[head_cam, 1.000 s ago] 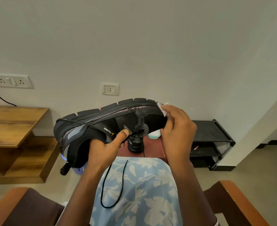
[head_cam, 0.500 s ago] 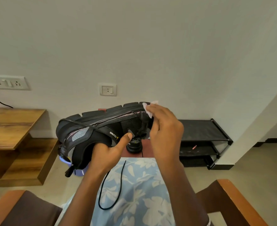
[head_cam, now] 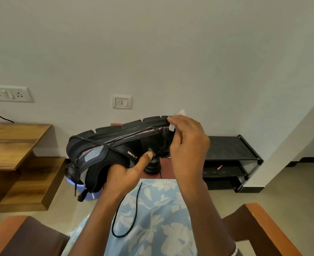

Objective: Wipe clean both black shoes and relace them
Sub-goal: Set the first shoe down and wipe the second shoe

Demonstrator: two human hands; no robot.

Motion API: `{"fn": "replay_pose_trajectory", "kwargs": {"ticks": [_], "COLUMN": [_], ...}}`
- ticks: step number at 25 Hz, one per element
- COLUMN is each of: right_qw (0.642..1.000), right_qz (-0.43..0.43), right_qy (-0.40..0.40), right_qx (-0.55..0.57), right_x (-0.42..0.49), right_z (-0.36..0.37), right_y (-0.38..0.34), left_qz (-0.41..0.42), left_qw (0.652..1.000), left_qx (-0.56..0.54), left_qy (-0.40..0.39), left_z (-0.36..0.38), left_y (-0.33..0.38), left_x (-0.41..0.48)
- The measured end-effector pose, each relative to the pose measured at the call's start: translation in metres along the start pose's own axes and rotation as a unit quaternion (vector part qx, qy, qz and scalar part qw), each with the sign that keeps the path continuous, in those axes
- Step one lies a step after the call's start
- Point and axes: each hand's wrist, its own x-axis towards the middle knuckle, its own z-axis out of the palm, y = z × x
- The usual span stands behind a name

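Both bare forearms reach up and forward, the left hand (head_cam: 124, 175) curled round the collar of the black shoe (head_cam: 113, 143) with its thumb stretched along the side, the right hand (head_cam: 188, 145) higher, fingertips pinching a white wipe (head_cam: 171, 128).

Single head-worn wide view, facing forward and down, close over lap (head_cam: 152, 218)

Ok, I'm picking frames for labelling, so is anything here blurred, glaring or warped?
Head view: soft, even light, no glare; the black shoe reads dark but its logo is legible; the white wipe in the right hand looks slightly smeared; wide-angle bending tilts the socket plate at the left edge.
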Motion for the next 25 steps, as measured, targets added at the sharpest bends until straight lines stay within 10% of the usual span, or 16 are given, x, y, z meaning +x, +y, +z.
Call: {"fn": "replay_pose_trajectory", "kwargs": {"ticks": [10,18,25], "right_qw": [0.989,0.999,0.987], "right_qz": [0.141,0.003,0.150], "right_qy": [-0.011,-0.036,-0.044], "right_qx": [-0.039,-0.008,-0.025], "right_x": [0.002,0.000,0.005], "right_z": [-0.014,-0.008,-0.019], "right_y": [0.036,0.006,0.040], "left_qz": [-0.010,0.007,-0.011], "left_qw": [0.999,1.000,1.000], "left_qx": [-0.046,-0.010,-0.014], "left_qy": [0.018,0.011,0.010], "left_z": [-0.009,-0.002,-0.004], "left_y": [-0.007,-0.002,-0.003], "left_x": [0.010,0.001,0.001]}}
